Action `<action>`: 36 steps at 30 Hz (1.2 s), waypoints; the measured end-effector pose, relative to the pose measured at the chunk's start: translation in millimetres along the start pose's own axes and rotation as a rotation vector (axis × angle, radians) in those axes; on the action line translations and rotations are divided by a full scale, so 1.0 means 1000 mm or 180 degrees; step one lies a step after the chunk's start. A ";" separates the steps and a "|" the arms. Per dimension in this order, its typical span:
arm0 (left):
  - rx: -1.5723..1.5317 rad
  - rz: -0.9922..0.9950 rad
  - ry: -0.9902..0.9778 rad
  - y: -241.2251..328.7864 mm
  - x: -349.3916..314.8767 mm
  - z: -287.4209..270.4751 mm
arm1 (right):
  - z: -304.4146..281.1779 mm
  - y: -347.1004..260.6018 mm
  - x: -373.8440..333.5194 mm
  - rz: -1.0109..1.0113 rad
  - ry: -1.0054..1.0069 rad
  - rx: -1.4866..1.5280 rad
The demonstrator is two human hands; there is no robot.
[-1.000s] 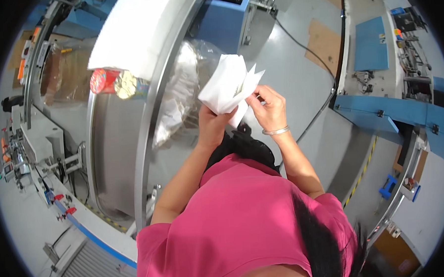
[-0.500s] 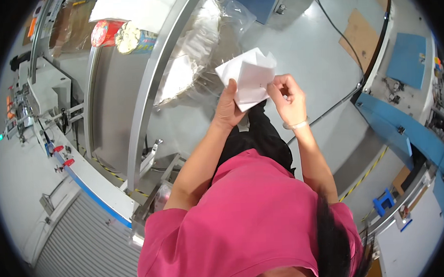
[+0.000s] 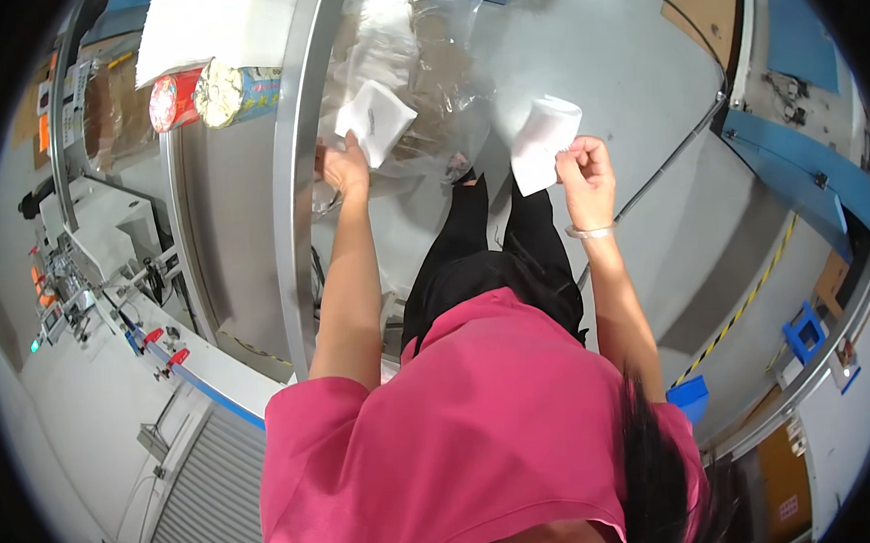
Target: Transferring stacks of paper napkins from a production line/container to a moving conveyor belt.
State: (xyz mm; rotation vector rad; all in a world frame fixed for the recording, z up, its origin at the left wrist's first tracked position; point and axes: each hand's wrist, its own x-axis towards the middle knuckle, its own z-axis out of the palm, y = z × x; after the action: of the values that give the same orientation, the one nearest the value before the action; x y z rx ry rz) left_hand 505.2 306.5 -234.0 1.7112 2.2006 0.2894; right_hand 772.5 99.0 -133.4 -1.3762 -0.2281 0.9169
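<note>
My left hand (image 3: 346, 169) pinches the edge of a folded white sheet (image 3: 380, 125), paper-like, with a small dark mark on it. It holds the sheet over a clear plastic bag (image 3: 451, 72) on the floor, where more white pieces show. Apart from it, at the right, my right hand (image 3: 588, 171) grips a second white sheet (image 3: 544, 142) by its lower right edge between thumb and fingers. That sheet is folded or curled at the top and hangs above the floor.
A metal frame post (image 3: 300, 171) stands close to my left forearm. Behind it are a white stack (image 3: 221, 28), a red roll (image 3: 175, 100) and a patterned blue roll (image 3: 257, 93). A machine (image 3: 113, 237) is at the left, a blue panel (image 3: 789, 159) at the right; a dark cable crosses the floor.
My hands were together on the white sheets and are now apart. The left hand has moved left over the plastic bag with one sheet; the right hand keeps another. The view has shifted slightly.
</note>
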 end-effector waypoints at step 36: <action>-0.2852 0.4082 -0.0147 0.191 -0.164 -0.208 | 0.032 -0.101 -0.048 -0.0196 -0.1994 0.1285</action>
State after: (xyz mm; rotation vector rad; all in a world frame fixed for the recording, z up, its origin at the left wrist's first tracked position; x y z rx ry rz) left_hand 632.9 206.1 49.2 2.1238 0.4114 1.2342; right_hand 763.6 98.0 -17.4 -0.6808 -0.5244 1.2469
